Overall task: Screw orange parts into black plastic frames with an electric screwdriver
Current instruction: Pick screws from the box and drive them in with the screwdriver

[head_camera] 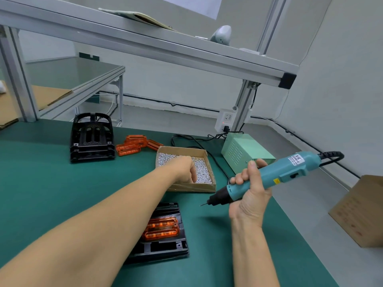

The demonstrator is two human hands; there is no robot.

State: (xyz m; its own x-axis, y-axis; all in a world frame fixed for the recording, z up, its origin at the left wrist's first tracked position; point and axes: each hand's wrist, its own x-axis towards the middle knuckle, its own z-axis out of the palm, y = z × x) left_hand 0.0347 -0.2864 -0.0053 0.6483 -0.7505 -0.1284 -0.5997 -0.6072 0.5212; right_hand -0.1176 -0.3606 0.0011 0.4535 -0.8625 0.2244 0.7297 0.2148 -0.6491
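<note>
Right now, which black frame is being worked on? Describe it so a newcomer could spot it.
On the green table, look nearest the person, under the left forearm. That black frame lies flat and alone with an orange part seated in it, unlike the empty stacked frames farther back.

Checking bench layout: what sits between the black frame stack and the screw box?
Head view: a small pile of loose orange parts lies on the green mat between the frame stack and the screw box.

No legible text: white label on the electric screwdriver (275,172) too blurred to read
</note>
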